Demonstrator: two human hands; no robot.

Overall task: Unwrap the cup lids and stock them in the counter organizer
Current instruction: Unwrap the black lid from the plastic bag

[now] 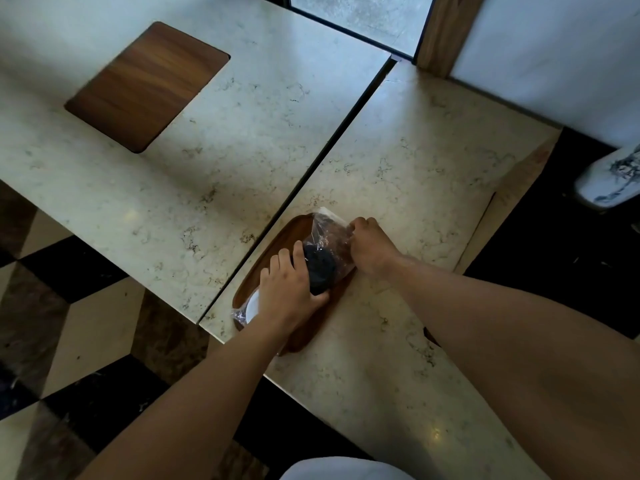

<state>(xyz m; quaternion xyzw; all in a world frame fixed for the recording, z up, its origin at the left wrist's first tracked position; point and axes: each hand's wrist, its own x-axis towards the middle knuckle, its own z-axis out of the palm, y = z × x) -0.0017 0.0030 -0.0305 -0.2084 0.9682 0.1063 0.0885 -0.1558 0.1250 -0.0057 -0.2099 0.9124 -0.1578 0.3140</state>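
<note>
Head view: my left hand (289, 294) is gripping the black lids (320, 271), my right hand (367, 245) pinching the plastic wrap (330, 233) over the wooden tray (273, 251), bare counter (415, 161) beyond.

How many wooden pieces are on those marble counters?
2. A flat wooden board is set in the far left counter. An oval wooden tray lies under both hands, holding the wrapped lids. Arms may hide more.

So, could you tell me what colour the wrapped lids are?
Black lids, seen in the head view.
</note>
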